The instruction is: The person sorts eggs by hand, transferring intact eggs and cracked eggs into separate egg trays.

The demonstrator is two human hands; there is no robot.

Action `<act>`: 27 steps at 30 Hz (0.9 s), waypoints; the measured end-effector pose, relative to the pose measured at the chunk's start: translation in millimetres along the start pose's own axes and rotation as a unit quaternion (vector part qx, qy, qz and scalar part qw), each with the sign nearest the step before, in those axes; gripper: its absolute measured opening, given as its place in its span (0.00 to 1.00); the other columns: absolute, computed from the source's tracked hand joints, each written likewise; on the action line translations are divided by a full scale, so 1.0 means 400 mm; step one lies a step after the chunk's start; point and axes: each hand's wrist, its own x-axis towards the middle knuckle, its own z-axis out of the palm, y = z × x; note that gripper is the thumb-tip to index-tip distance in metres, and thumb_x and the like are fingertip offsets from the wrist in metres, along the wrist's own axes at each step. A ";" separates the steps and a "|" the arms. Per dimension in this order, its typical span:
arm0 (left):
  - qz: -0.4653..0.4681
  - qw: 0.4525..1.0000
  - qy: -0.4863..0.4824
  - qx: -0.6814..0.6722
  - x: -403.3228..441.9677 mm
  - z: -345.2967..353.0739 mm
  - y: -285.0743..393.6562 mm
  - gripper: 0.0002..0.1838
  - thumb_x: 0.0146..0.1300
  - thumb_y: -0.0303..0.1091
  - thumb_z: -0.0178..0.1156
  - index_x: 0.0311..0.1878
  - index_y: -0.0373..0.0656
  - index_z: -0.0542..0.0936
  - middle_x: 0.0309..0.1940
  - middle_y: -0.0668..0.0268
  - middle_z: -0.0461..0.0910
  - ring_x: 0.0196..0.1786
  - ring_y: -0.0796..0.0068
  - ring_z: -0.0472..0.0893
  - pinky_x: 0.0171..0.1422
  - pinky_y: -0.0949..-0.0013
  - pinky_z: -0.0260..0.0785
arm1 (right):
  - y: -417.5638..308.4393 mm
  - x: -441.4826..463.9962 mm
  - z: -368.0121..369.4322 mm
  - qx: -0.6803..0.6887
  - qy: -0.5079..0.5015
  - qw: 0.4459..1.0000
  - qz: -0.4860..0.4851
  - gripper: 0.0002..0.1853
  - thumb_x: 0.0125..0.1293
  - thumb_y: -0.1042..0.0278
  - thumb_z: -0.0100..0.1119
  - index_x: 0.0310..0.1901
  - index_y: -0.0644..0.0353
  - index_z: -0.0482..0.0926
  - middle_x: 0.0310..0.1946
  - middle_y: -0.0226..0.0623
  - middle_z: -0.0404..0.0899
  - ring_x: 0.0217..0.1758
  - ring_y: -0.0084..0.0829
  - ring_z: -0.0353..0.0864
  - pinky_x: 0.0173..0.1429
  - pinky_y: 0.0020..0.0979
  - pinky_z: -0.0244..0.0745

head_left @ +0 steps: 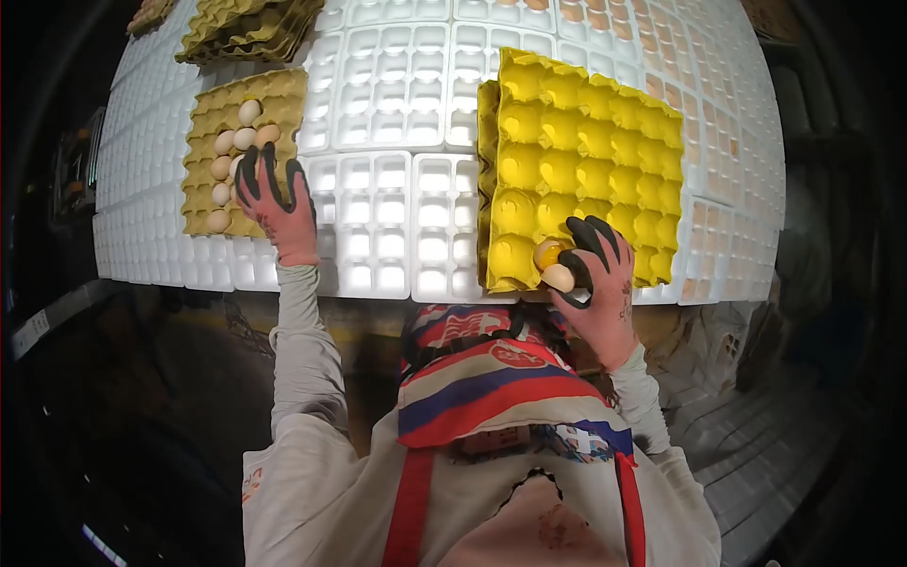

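Observation:
My left hand (274,194), in a pink glove with dark fingertips, reaches over a tan egg tray (203,123) on the left. Its fingers are bent over the eggs, and what lies under them is partly hidden. Several eggs (249,113) sit in that tray beside the fingers. At the near edge of a yellow egg tray (590,132), my right hand (602,274) curls its fingers round a pale egg (558,278). Another egg (547,253) rests just beyond it in the yellow tray.
White plastic trays (373,227) with square pockets cover the surface; those at the right hold eggs (704,227). A stack of tan-green trays (241,28) stands at the back left. More eggs (151,11) show in the far left corner.

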 end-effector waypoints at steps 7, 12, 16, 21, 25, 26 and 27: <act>-0.132 0.835 -0.415 -0.335 -0.173 0.015 0.417 0.35 0.60 0.45 0.64 0.66 0.38 0.65 0.55 0.51 0.73 0.53 0.53 0.77 0.57 0.60 0.70 | 0.052 0.018 -0.087 0.074 -0.010 0.996 0.039 0.41 0.43 0.64 0.75 0.63 0.59 0.69 0.67 0.45 0.62 0.70 0.52 0.57 0.73 0.48 0.51; -0.124 0.903 -0.300 -0.281 -0.182 -0.014 0.466 0.24 0.64 0.42 0.56 0.59 0.36 0.72 0.46 0.50 0.78 0.45 0.50 0.79 0.51 0.57 0.71 | 0.469 0.003 -0.121 0.299 0.134 0.907 0.265 0.29 0.69 0.63 0.57 0.64 0.74 0.63 0.61 0.48 0.70 0.62 0.37 0.71 0.67 0.35 0.63; -0.172 0.897 -0.257 -0.316 -0.207 -0.133 0.435 0.24 0.65 0.44 0.55 0.58 0.37 0.72 0.45 0.49 0.79 0.47 0.50 0.78 0.54 0.58 0.70 | 0.294 0.076 -0.208 0.653 -0.097 0.724 0.200 0.27 0.74 0.54 0.46 0.62 0.71 0.68 0.59 0.43 0.72 0.59 0.33 0.74 0.61 0.35 0.70; -0.340 0.847 -0.092 -0.398 -0.313 -0.515 0.272 0.24 0.63 0.33 0.62 0.61 0.35 0.73 0.49 0.59 0.81 0.51 0.75 0.78 0.57 0.71 0.70 | 0.099 0.166 -0.098 0.371 -0.244 0.885 -0.141 0.18 0.64 0.73 0.58 0.54 0.71 0.76 0.49 0.45 0.80 0.52 0.32 0.79 0.57 0.33 0.73; -0.435 0.876 0.180 -0.104 -0.550 -0.878 0.110 0.23 0.65 0.30 0.58 0.62 0.34 0.72 0.52 0.59 0.80 0.53 0.73 0.77 0.60 0.72 0.68 | -0.317 0.131 0.158 0.507 -0.488 0.690 -0.173 0.20 0.68 0.70 0.56 0.59 0.67 0.71 0.57 0.42 0.74 0.58 0.33 0.75 0.62 0.34 0.71; -0.406 0.876 0.260 0.022 -0.611 -0.942 0.097 0.23 0.65 0.29 0.57 0.63 0.34 0.72 0.56 0.57 0.77 0.56 0.71 0.76 0.62 0.71 0.66 | -0.437 0.103 0.223 0.545 -0.577 0.603 -0.079 0.21 0.70 0.66 0.54 0.61 0.65 0.70 0.57 0.40 0.75 0.59 0.33 0.76 0.62 0.34 0.72; -0.421 0.846 0.321 0.056 -0.691 -1.004 0.075 0.23 0.67 0.30 0.56 0.64 0.34 0.70 0.59 0.55 0.74 0.58 0.67 0.75 0.61 0.69 0.68 | -0.541 0.064 0.305 0.563 -0.646 0.515 0.000 0.22 0.71 0.63 0.52 0.63 0.63 0.68 0.57 0.39 0.75 0.59 0.33 0.76 0.62 0.34 0.73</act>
